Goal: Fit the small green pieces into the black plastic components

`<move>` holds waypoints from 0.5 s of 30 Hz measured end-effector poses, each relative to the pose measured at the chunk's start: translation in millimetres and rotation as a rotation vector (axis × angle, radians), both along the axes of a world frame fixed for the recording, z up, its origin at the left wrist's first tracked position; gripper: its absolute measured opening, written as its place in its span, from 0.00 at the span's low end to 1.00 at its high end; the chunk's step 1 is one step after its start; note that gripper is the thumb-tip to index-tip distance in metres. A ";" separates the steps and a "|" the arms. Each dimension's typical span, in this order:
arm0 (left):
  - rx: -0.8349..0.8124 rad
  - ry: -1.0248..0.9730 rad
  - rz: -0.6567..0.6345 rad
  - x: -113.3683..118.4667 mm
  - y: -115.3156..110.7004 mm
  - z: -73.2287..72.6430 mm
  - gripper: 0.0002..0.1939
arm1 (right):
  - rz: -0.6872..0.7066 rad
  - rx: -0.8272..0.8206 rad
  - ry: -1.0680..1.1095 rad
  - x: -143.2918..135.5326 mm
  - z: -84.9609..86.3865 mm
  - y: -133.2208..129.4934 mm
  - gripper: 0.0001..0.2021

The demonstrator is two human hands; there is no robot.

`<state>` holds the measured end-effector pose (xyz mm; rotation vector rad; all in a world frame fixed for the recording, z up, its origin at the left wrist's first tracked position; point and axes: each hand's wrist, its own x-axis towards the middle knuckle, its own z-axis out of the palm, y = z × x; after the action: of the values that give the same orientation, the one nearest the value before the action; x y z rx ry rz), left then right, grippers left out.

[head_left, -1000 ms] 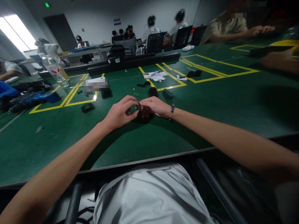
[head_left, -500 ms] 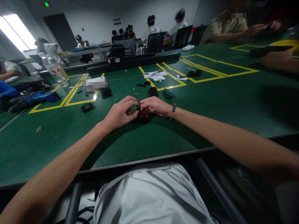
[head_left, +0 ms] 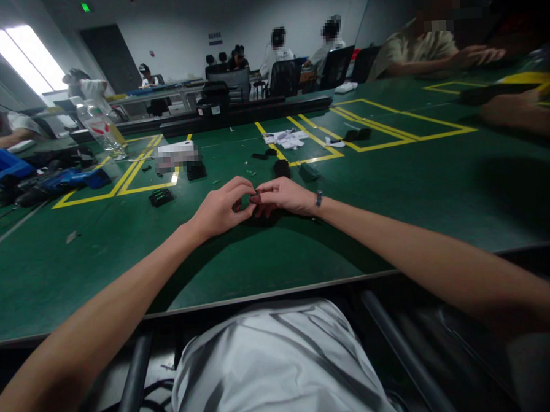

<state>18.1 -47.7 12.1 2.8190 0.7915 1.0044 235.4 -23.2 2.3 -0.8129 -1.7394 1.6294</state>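
Observation:
Over the green table (head_left: 259,262), my left hand (head_left: 224,205) pinches a small dark piece between thumb and fingers. My right hand (head_left: 286,196) meets it from the right, its fingertips closed at the same piece, which they mostly cover. Just beyond my right hand lie a black block (head_left: 281,168) and a dark greenish part (head_left: 309,171). To the left of my hands is a black part with green inside (head_left: 161,197), with another black part (head_left: 195,169) behind it. Tiny green bits lie beyond my fingers.
White crumpled paper (head_left: 287,139) lies behind the black block. A clear bottle (head_left: 100,129) and blue tools (head_left: 89,178) are at the left. A long black bar (head_left: 261,111) crosses the back. Other people sit around, one at the far right.
My right thumb and fingers have closed in on the small dark piece, which is now more covered. My left hand has hardly moved. At the right, a person's hands have shifted.

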 end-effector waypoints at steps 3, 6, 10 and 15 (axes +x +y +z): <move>0.005 0.007 -0.002 -0.2 -0.3 0.2 0.11 | -0.005 0.015 -0.015 -0.2 0.6 -0.5 0.17; 0.009 0.015 0.001 0.3 -0.3 -0.4 0.11 | -0.003 0.036 -0.034 0.0 1.3 -1.3 0.16; 0.016 0.019 -0.001 1.2 0.2 -1.1 0.11 | -0.007 0.047 -0.037 0.2 2.0 -2.6 0.16; 0.013 0.011 0.000 0.9 -0.1 -0.1 0.11 | -0.004 0.032 -0.021 0.0 1.2 -1.7 0.16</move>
<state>19.0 -47.8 12.0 2.8379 0.7895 0.9992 235.4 -24.9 3.5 -0.8203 -1.7725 1.5913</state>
